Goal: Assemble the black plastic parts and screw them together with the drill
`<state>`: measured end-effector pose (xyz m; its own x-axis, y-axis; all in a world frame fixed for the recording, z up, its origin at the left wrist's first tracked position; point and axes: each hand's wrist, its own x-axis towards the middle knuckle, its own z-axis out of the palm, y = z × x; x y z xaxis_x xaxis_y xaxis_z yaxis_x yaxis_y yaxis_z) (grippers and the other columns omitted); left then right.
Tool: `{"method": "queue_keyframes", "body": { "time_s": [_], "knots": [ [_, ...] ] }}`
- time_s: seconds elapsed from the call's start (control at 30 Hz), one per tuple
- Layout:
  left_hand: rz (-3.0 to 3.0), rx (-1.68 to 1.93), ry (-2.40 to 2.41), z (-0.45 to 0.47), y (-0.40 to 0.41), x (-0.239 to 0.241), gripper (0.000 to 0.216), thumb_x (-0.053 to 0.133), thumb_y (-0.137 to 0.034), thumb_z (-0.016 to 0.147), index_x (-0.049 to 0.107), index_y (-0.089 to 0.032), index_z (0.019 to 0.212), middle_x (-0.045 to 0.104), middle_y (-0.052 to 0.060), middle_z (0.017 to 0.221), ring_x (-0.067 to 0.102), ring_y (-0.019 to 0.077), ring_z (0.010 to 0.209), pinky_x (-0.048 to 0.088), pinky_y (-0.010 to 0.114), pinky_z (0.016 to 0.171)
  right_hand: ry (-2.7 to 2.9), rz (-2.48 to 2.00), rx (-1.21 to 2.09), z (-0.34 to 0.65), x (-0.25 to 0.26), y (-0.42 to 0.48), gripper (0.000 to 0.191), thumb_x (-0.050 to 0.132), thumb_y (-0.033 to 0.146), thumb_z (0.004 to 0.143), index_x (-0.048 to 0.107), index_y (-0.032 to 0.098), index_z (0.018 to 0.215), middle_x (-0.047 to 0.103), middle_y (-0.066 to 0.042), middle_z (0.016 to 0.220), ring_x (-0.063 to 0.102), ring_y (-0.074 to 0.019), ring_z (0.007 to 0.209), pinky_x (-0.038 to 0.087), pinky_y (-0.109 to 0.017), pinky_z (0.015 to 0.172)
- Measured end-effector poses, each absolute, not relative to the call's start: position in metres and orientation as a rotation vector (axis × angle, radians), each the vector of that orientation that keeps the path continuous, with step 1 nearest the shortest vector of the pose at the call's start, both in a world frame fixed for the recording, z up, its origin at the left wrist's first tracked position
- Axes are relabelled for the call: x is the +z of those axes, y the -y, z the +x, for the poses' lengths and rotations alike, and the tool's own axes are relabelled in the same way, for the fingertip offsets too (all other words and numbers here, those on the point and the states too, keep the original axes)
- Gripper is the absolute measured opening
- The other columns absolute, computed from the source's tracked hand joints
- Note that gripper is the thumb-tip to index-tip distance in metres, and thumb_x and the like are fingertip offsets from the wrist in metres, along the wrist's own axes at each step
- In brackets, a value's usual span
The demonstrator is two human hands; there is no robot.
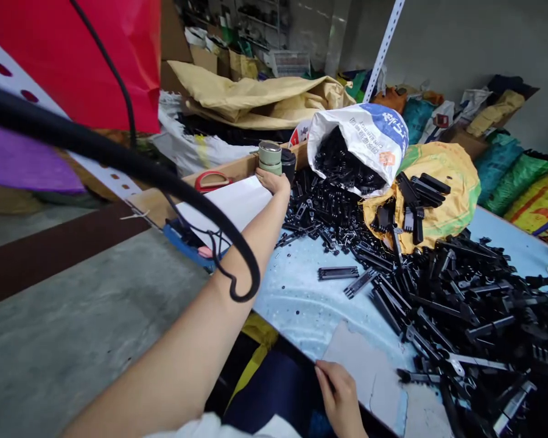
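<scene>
My left arm stretches far out to the back of the table, where my left hand [274, 180] is closed round the lower part of a pale green thermos cup [270, 157] with a metal top. The cup stands upright; some of my fingers are hidden behind it. Right beside it is a black cup [287, 164]. My right hand [338, 389] rests at the table's front edge, its thumb and fingers curled on that edge next to a piece of grey cardboard [363, 365].
Black plastic parts [466, 310] lie heaped on the blue table [296, 286]. A white sack [360, 140] and a yellow sack [452, 182] spill more. Red-handled scissors [213, 180] lie by white paper [232, 204]. A black cable [164, 182] hangs across the near left.
</scene>
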<state>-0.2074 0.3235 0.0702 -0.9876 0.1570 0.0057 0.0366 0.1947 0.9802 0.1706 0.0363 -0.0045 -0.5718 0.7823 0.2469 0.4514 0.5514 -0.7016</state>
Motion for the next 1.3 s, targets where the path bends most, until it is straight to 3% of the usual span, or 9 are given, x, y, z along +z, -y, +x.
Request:
{"method": "queue_keyframes", "body": {
  "time_s": [0.23,0.43,0.57,0.63,0.7,0.8,0.9,1.1,1.3],
  "knots": [
    [0.408,1.888,-2.347,-0.198,-0.304,0.082,0.056,0.066,-0.007,0.067,0.030,-0.009,0.110,0.044,0.019,0.123,0.034,0.0309,0.127,0.024,0.054,0.104,2.286,-0.922,0.757,0.170,0.006,-0.045,0.024,0.043,0.023,0.089,0.067,0.023,0.095,0.070,-0.004,0.077,0.067,-0.0166,0.069,0.055,-0.027,0.063],
    [0.729,1.993,-2.368,-0.182,-0.284,0.131,0.058,0.068,-0.023,0.073,0.029,-0.013,0.114,0.042,0.013,0.125,0.040,0.0211,0.123,0.029,0.036,0.105,2.320,-0.781,0.571,0.165,0.049,-0.080,0.023,0.045,0.027,0.089,0.068,0.021,0.090,0.071,-0.006,0.078,0.067,-0.0165,0.070,0.056,-0.027,0.064],
    [1.238,2.164,-2.234,-0.162,-0.254,0.171,0.032,0.043,-0.040,0.085,0.034,-0.019,0.108,0.043,0.005,0.114,0.045,0.0181,0.119,0.035,0.038,0.099,2.281,-0.693,0.421,0.144,0.093,-0.106,0.016,0.052,0.027,0.085,0.067,0.020,0.086,0.071,-0.005,0.077,0.067,-0.0147,0.067,0.055,-0.025,0.064],
    [1.483,2.158,-2.160,-0.149,-0.228,0.178,0.043,0.056,-0.044,0.078,0.033,-0.021,0.105,0.046,0.003,0.108,0.051,0.0158,0.110,0.041,0.035,0.095,2.183,-0.734,0.369,0.131,0.118,-0.115,0.016,0.055,0.030,0.084,0.066,0.020,0.090,0.070,-0.004,0.078,0.066,-0.0145,0.069,0.055,-0.027,0.066],
    [1.658,2.063,-2.119,-0.137,-0.196,0.172,0.052,0.065,-0.042,0.073,0.033,-0.022,0.108,0.048,0.002,0.109,0.053,0.0167,0.107,0.045,0.035,0.092,2.035,-0.773,0.383,0.116,0.144,-0.122,0.023,0.052,0.037,0.085,0.063,0.018,0.095,0.069,-0.004,0.078,0.066,-0.0136,0.069,0.054,-0.028,0.066],
    [1.739,1.906,-2.115,-0.128,-0.148,0.143,0.047,0.061,-0.038,0.077,0.036,-0.020,0.112,0.047,0.003,0.115,0.051,0.0213,0.112,0.046,0.038,0.089,1.880,-0.829,0.566,0.087,0.182,-0.137,0.041,0.038,0.047,0.089,0.059,0.013,0.099,0.067,-0.006,0.075,0.062,-0.0093,0.060,0.050,-0.021,0.056],
    [1.690,1.828,-2.087,-0.131,-0.103,0.111,0.053,0.072,-0.035,0.066,0.042,-0.020,0.106,0.051,0.003,0.108,0.053,0.0233,0.108,0.048,0.036,0.085,1.995,-0.889,0.747,0.048,0.209,-0.151,0.054,0.031,0.056,0.088,0.055,0.010,0.103,0.064,-0.005,0.075,0.060,-0.0067,0.058,0.045,-0.018,0.052],
    [1.368,1.493,-2.330,-0.148,-0.034,0.077,0.060,0.079,-0.025,0.049,0.044,-0.019,0.097,0.057,0.002,0.094,0.058,0.0248,0.093,0.049,0.037,0.079,2.671,-0.781,0.522,-0.038,0.206,-0.139,0.062,0.049,0.064,0.074,0.056,0.009,0.100,0.063,-0.006,0.091,0.062,-0.0204,0.088,0.047,-0.040,0.079],
    [1.247,1.408,-2.387,-0.155,-0.001,0.051,0.056,0.076,-0.024,0.051,0.044,-0.021,0.096,0.057,0.003,0.101,0.055,0.0276,0.101,0.046,0.036,0.084,3.027,-0.865,0.447,-0.080,0.183,-0.106,0.049,0.069,0.049,0.062,0.061,0.007,0.085,0.062,-0.011,0.087,0.059,-0.0254,0.092,0.044,-0.041,0.082]
  ]
}}
